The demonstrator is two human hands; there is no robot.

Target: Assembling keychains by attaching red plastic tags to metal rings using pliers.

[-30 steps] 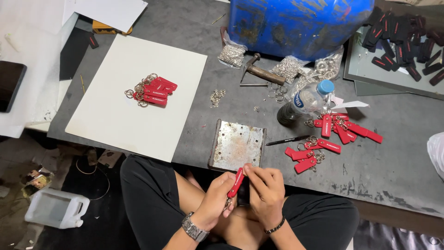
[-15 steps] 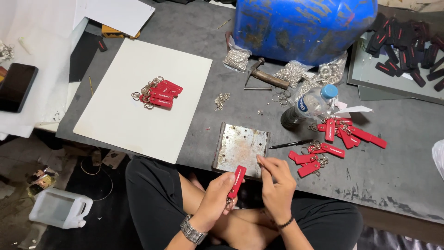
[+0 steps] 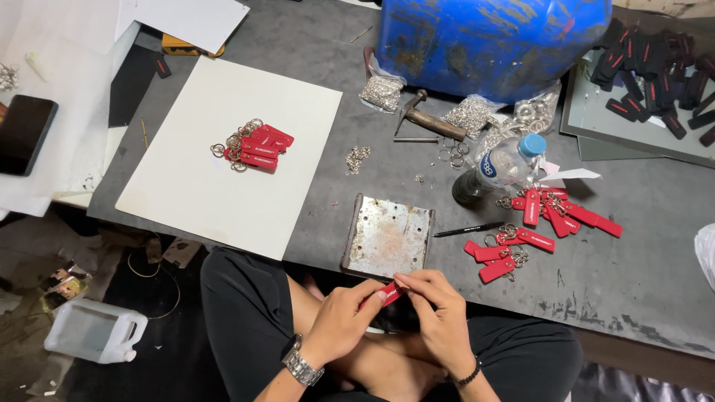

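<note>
Left hand (image 3: 344, 321); right hand (image 3: 438, 313); both pinch red tag (image 3: 390, 291)

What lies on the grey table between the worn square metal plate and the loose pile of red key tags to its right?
In the head view, a black pen lies between the metal plate and the red key tags.

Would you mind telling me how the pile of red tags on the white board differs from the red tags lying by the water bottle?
The pile on the white board is compact, its tags stacked nearly parallel; the tags by the water bottle are scattered and point different ways. The first rests on the white board, the second on the grey table. Both hold red tags with metal rings.
</note>
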